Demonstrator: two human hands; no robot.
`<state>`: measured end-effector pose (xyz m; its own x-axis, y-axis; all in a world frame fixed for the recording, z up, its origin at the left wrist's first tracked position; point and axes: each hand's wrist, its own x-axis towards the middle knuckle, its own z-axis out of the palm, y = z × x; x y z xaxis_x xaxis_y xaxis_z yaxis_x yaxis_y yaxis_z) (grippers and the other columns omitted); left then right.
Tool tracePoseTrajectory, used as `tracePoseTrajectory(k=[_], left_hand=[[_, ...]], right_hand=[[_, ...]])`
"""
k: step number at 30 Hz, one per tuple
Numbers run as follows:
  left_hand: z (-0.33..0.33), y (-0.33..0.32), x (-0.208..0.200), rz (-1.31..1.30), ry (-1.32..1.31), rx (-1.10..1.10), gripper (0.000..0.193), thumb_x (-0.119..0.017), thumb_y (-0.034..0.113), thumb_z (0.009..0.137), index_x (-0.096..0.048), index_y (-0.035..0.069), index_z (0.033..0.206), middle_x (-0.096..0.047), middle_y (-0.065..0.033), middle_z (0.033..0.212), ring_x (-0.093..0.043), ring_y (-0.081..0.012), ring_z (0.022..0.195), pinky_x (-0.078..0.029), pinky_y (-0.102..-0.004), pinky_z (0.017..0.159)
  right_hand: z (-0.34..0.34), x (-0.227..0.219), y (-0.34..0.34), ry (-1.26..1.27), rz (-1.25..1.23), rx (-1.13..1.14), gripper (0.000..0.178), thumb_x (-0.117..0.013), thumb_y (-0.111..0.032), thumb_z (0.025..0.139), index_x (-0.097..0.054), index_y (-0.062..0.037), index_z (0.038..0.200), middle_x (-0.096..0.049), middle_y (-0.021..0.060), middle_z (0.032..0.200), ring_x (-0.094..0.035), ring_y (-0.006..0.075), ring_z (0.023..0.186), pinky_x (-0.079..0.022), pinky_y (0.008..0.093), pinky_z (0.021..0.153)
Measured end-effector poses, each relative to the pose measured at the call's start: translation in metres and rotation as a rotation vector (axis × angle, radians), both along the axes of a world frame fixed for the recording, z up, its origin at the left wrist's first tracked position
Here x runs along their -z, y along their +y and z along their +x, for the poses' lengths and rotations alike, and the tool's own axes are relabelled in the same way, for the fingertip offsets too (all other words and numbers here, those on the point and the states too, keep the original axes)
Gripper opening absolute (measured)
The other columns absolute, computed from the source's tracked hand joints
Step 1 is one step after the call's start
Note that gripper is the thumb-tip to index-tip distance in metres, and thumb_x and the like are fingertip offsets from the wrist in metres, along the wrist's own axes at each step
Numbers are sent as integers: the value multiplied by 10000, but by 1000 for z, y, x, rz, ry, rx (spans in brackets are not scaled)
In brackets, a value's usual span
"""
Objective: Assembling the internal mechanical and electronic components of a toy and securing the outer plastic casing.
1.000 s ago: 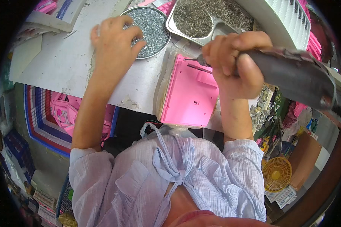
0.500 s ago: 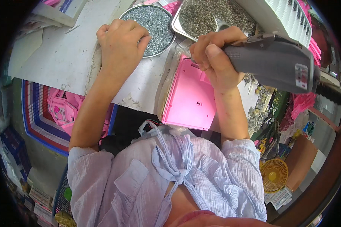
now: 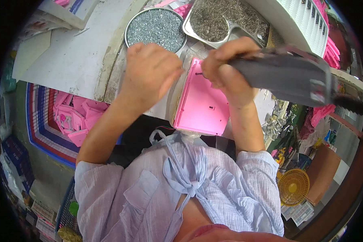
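Note:
My right hand (image 3: pixel 234 74) is wrapped round a dark grey power screwdriver (image 3: pixel 282 74), whose body points off to the right. Its thin bit shows left of my fingers, over the upper part of a flat pink plastic panel (image 3: pixel 201 103). That panel lies at the table's front edge, with small holes in it. Left of the panel hovers my left hand (image 3: pixel 151 74), fingers curled together near the thumb; anything pinched in them is hidden. Just beyond it, small silver screws (image 3: pixel 155 28) fill a round metal pan (image 3: pixel 126 34).
A metal tray (image 3: pixel 186 27) of darker small screws or pins stands beside the pan. At the right back is a white slotted rack (image 3: pixel 306 24). Below the table on the left, a striped basket (image 3: pixel 36 117) holds pink plastic parts (image 3: pixel 78 113). A yellow basket (image 3: pixel 293 187) sits lower right.
My left hand has come from the pan's edge toward me and right, nearer the panel. My right hand and the screwdriver have dropped slightly toward me.

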<state>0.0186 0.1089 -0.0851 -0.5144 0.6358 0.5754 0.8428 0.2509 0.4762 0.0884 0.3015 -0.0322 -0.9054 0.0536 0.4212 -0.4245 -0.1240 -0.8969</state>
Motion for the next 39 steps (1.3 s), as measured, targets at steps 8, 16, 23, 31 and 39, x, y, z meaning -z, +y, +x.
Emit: tracePoseTrajectory(k=[8,16,23,31,39], left_hand=[[15,-3,6,37,-61,13,189,-792,156,781,-656,134,910,-652,23,902,-604,-184,893,-350,-393,882],[19,-1,11,34,-94,22,172,-785,175,787,-651,135,886,-649,23,897,-602,-181,896,-348,-396,880],[25,0,9,73,-133,80,167,-778,185,787,-656,123,883,-655,10,930,-603,-185,904,-373,-400,877],[39,1,6,118,-192,253,254,-804,111,712,-667,82,923,-700,-50,1019,-632,-240,878,-423,-422,804],[31,8,7,66,-297,288,260,-806,107,719,-662,80,933,-704,-38,1009,-628,-218,875,-442,-400,783]], right_hand=[[7,-4,2,66,-194,16,232,-687,-84,902,-538,25,1043,-586,67,680,-520,111,545,-457,275,516],[0,12,-4,-15,136,50,209,-703,-99,909,-513,-13,915,-515,83,573,-451,126,467,-361,286,430],[0,-6,4,-45,-147,-144,247,-712,-104,859,-561,9,1017,-544,43,664,-510,114,584,-421,278,553],[12,-25,7,3,-87,-6,305,-693,-284,936,-505,-63,1029,-484,10,588,-449,145,456,-370,341,423],[10,-24,36,68,-182,-216,261,-740,-252,941,-535,-94,979,-572,-10,629,-552,119,490,-449,278,432]])
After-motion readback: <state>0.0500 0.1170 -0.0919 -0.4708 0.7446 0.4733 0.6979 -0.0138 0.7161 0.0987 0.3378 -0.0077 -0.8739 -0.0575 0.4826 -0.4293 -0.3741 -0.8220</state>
